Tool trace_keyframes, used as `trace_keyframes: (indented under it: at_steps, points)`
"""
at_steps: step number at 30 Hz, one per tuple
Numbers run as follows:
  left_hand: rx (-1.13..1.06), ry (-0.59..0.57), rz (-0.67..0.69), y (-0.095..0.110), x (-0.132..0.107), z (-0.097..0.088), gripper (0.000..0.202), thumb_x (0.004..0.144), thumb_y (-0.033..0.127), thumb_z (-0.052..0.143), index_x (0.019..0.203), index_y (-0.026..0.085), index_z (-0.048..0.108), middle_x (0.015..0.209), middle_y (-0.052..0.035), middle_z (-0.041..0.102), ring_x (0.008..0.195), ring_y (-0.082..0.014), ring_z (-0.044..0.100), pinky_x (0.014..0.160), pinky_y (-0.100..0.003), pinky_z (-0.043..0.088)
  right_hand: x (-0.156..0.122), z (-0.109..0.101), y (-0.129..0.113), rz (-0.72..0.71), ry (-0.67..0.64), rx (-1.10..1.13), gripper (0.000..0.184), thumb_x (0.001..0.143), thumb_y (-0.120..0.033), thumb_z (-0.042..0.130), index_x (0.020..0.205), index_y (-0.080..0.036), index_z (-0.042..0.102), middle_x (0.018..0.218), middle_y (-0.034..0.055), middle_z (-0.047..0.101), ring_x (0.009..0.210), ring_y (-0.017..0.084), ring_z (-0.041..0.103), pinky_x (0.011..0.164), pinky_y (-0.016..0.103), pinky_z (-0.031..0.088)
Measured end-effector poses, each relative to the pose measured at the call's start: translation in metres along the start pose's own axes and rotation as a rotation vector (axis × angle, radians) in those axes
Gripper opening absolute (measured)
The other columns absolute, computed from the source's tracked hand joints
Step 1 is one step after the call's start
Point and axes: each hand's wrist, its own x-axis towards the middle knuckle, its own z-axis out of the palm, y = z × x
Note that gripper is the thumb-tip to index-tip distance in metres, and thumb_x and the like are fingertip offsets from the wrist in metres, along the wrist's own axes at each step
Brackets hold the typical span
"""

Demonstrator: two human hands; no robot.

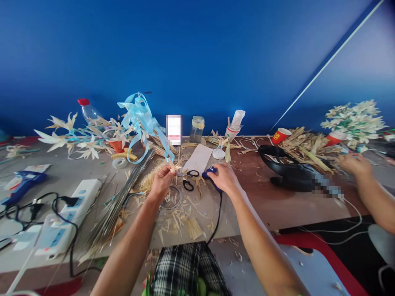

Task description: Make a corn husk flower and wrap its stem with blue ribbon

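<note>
My left hand [162, 181] is closed in a pinch on a small pale dried-husk flower [175, 165] held just above the table. My right hand [224, 177] is wrapped round a blue glue gun [211, 172], whose black cord [216, 222] runs down toward my lap. The gun's tip points left toward the flower. Black-handled scissors [189, 181] lie on the table between the two hands, beside a wire ring [173, 198]. Husk scraps [185, 222] litter the table below my hands.
A bundle of thin wires [123, 197] lies left, next to white power strips [70, 213] and a second blue glue gun [23, 181]. Husk flowers with light-blue ribbon [142, 119], a jar [196, 128] and paper cups [280, 135] stand behind. Another person's hand [354, 164] works at right near a black helmet-like object [286, 168].
</note>
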Motion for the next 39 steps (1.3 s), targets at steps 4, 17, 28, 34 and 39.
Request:
trace_keyframes:
  at_steps: [4,17,28,34,39]
  points:
    - [-0.015,-0.010,0.012,-0.001,0.000,-0.002,0.022,0.060,0.031,0.076,0.068,0.017,0.062,0.062,0.0031,0.059,0.061,-0.0090,0.052,0.065,-0.022,0.039,-0.008,-0.002,0.003,0.072,-0.198,-0.222,0.035,0.070,-0.041,0.066,0.093,-0.014,0.065,0.104,0.0195,0.058,0.093,0.032,0.059,0.075,0.042,0.044]
    - [-0.147,-0.025,-0.011,-0.002,0.002,-0.004,0.020,0.059,0.027,0.078,0.067,0.018,0.062,0.067,0.0023,0.063,0.067,-0.0108,0.057,0.072,-0.026,0.042,-0.005,-0.010,0.012,0.169,-0.181,0.114,0.028,0.071,-0.040,0.058,0.079,-0.014,0.064,0.085,0.0123,0.063,0.081,0.025,0.060,0.073,0.035,0.044]
    - [-0.202,-0.097,-0.024,0.000,0.001,-0.006,0.016,0.064,0.026,0.076,0.071,0.017,0.066,0.071,-0.0002,0.064,0.071,-0.0120,0.059,0.079,-0.030,0.042,-0.020,-0.028,-0.021,-0.090,-0.512,1.599,0.045,0.065,-0.049,0.066,0.094,-0.015,0.061,0.071,0.0029,0.056,0.048,0.007,0.036,0.049,0.026,0.031]
    - [-0.213,-0.062,0.038,0.006,0.003,-0.006,0.015,0.064,0.026,0.077,0.069,0.018,0.066,0.066,0.0013,0.061,0.069,-0.0111,0.057,0.076,-0.028,0.043,-0.014,-0.013,-0.031,-0.201,-0.698,1.473,0.038,0.072,-0.044,0.066,0.096,-0.015,0.061,0.072,0.0024,0.057,0.049,0.007,0.037,0.049,0.025,0.026]
    - [-0.146,-0.033,0.045,0.008,0.003,-0.008,0.016,0.064,0.028,0.076,0.070,0.018,0.066,0.068,0.0005,0.063,0.068,-0.0113,0.056,0.074,-0.028,0.043,-0.007,-0.001,-0.033,-0.265,-0.679,1.431,0.037,0.078,-0.048,0.060,0.095,-0.015,0.061,0.089,0.0083,0.062,0.055,0.009,0.044,0.051,0.025,0.031]
